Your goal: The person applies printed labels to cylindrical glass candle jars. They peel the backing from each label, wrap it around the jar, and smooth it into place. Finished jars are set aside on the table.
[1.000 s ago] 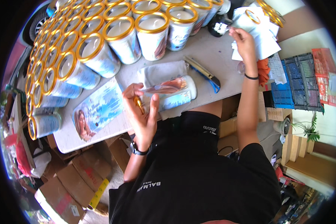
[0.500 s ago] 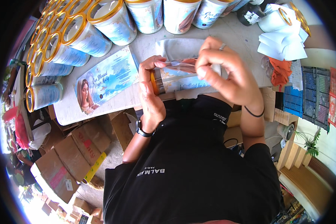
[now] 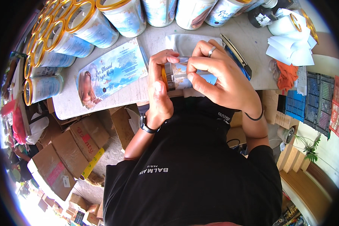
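Note:
Sideways above the table's front edge lies a glass candle jar [image 3: 170, 80] with a gold rim and a blue and white printed label. Its gold-rimmed end is gripped by my left hand [image 3: 160, 86], thumb on the near side and fingers on the far side. My right hand [image 3: 228, 77] is over the jar's other end, with thumb and forefinger bent together in a pinch at the label. Whatever lies between those fingertips is hidden. Flat on the table to the left is a printed label sheet [image 3: 118, 73] with a robed figure and blue sky.
Several finished gold-rimmed jars [image 3: 77, 43] line the table's [image 3: 66, 107] left and far sides. A white cloth [image 3: 179, 41] and a long dark straight-edged tool [image 3: 235, 54] lie beyond my hands. Right are white papers [image 3: 292, 49], an orange cloth [image 3: 287, 75] and plastic crates [image 3: 314, 100]. Cardboard boxes [image 3: 67, 150] stand lower left.
My right hand has come lower and left, its pinched fingers closer to my left hand. The jar has shifted slightly right in view. The long dark tool behind the hands now shows.

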{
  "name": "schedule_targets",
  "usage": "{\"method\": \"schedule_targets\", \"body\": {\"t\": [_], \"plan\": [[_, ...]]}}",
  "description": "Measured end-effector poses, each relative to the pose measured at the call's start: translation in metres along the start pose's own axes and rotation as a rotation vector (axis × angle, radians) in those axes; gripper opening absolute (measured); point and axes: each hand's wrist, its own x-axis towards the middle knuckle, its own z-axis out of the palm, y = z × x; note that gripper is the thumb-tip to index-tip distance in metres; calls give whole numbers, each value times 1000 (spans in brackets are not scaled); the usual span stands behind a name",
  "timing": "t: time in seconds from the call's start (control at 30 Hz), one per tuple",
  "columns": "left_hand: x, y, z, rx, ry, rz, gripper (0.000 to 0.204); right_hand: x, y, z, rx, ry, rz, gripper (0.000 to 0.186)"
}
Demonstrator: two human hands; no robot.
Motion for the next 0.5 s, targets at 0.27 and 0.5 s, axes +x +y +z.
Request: {"method": "schedule_targets", "body": {"t": [0.27,0.5], "plan": [[0,-3,-3,34,-25,32,48,2,0,2,-49,3,16,14],[1,1,-5,103,-54,57,29,0,0,2,-82,12,15,11]]}}
